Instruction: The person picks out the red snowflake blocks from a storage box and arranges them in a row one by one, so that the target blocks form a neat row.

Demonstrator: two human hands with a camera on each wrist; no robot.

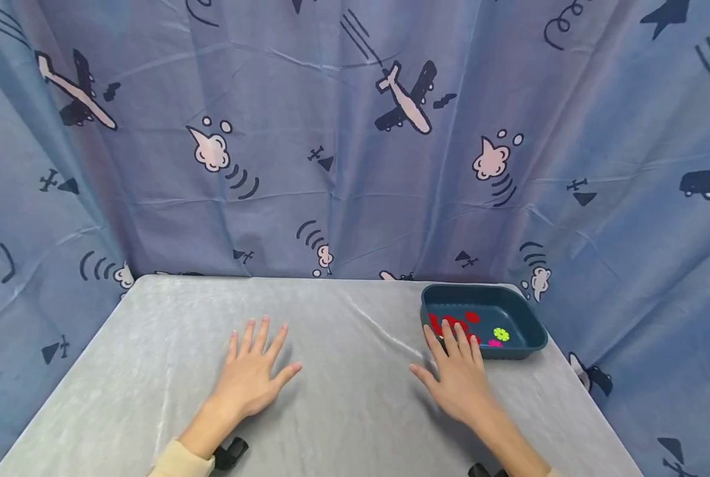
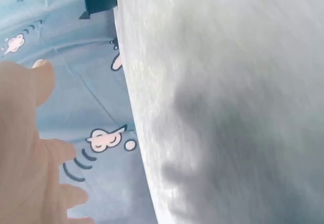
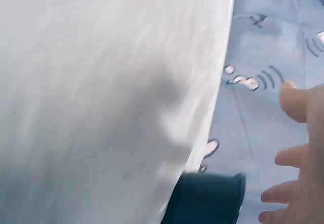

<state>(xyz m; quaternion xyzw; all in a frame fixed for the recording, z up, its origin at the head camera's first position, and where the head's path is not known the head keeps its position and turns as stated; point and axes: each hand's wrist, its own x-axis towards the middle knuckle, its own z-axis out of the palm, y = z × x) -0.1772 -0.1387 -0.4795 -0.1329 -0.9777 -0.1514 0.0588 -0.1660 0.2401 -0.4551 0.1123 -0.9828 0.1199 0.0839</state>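
Your left hand (image 1: 250, 379) is held palm down with its fingers straight and spread, above the pale tabletop (image 1: 355, 411). Your right hand (image 1: 461, 384) is spread just as flat, its fingertips overlapping the near left corner of the dark teal tray (image 1: 510, 314) (whether they touch it, you can't tell from here). In that tray lie red pieces (image 1: 472, 317), a yellow-green flower (image 1: 501, 334) and a pink piece (image 1: 495, 344). Behind the tabletop hangs a blue curtain (image 1: 289, 99) printed with airplanes.
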